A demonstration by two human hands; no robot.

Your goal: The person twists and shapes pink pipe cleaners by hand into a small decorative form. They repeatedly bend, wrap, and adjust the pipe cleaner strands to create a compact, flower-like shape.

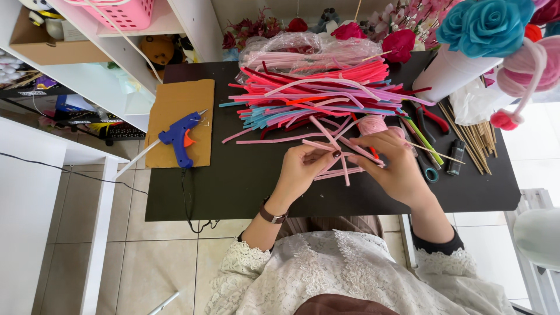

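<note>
Right hand point(392, 163) covers where the pink pipe cleaners point(338, 153) cross, so can't tell the grip tbh. Blue foam rose point(487, 24) and pink basket point(119, 10) are cut off by the top edge – small dark cylinder point(455, 157) near the sticks is too tiny to ID.

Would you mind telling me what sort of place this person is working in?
Probably a home craft corner for making artificial flowers: a black table holds a heap of pipe cleaners, a blue glue gun on cardboard, and finished fabric roses stand nearby.
</note>
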